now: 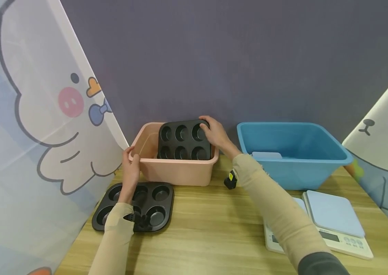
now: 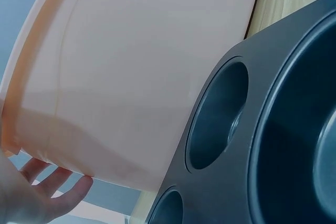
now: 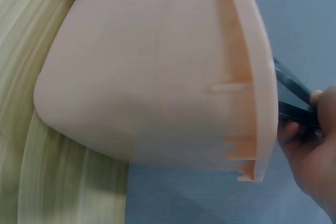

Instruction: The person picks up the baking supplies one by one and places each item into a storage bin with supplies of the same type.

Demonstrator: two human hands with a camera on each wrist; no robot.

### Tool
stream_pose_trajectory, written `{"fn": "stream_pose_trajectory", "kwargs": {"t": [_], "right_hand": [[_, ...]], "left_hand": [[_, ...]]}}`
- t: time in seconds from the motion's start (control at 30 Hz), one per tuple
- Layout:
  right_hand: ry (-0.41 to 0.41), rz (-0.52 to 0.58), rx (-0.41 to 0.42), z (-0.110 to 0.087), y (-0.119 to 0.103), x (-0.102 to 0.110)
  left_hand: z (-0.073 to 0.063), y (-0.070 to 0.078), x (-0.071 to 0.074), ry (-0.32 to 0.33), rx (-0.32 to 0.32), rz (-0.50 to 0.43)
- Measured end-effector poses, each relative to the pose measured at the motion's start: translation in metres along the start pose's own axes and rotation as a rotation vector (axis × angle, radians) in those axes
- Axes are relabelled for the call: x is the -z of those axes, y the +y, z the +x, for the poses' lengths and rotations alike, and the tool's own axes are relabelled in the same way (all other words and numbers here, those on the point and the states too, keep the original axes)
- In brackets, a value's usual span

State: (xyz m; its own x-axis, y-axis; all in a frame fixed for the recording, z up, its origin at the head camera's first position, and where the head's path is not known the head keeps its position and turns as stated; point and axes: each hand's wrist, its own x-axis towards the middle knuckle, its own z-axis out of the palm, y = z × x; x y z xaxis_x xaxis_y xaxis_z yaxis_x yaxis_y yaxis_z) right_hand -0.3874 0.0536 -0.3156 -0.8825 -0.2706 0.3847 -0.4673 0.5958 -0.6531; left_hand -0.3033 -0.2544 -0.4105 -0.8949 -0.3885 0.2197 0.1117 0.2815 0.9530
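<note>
A dark muffin pan (image 1: pixel 181 140) leans inside the pink plastic bin (image 1: pixel 177 173), its cups facing me. My right hand (image 1: pixel 214 131) grips this pan by its upper right corner, thumb on the front face. Two dark edges (image 3: pixel 296 111) show at that hand in the right wrist view. At the bin's front left corner, my left hand (image 1: pixel 130 164) holds the rim, and its fingers (image 2: pixel 73 195) lie along the bin's side. Below the left wrist, a second muffin pan (image 1: pixel 161 193) lies cups up on the wooden table, partly covered by the forearm.
A blue bin (image 1: pixel 300 173) stands to the right, with a pale flat item (image 1: pixel 267 155) inside. Two white kitchen scales (image 1: pixel 336 215) sit in front of it, one partly under the right forearm. A grey wall (image 1: pixel 231 57) rises behind the bins.
</note>
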Motion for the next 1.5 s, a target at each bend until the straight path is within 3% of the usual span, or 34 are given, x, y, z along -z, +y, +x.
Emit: {"fn": "stream_pose_trajectory", "kwargs": {"t": [0.23, 0.4, 0.5, 0.63, 0.87, 1.3, 1.5], "right_hand": [[-0.137, -0.123, 0.027, -0.001, 0.008, -0.009], [-0.234, -0.296, 0.069, -0.003, 0.006, -0.013], [-0.231, -0.398, 0.038, -0.005, 0.006, -0.014], [-0.2, -0.455, -0.007, -0.008, 0.007, -0.013], [-0.194, -0.373, -0.001, -0.008, 0.012, -0.013], [-0.03, -0.203, 0.039, -0.02, 0.011, -0.006], [0.005, -0.135, 0.051, -0.03, 0.006, 0.0]], "left_hand": [[0.0, -0.001, 0.001, -0.005, 0.013, 0.026], [0.002, 0.0, 0.0, 0.012, -0.005, 0.034], [0.003, 0.0, -0.001, 0.017, -0.006, 0.038], [0.004, 0.001, -0.003, 0.005, -0.007, 0.032], [0.004, 0.002, -0.002, -0.005, 0.007, 0.029], [0.004, 0.005, -0.001, -0.003, -0.032, 0.0], [0.005, 0.005, -0.001, -0.002, -0.039, -0.018]]}}
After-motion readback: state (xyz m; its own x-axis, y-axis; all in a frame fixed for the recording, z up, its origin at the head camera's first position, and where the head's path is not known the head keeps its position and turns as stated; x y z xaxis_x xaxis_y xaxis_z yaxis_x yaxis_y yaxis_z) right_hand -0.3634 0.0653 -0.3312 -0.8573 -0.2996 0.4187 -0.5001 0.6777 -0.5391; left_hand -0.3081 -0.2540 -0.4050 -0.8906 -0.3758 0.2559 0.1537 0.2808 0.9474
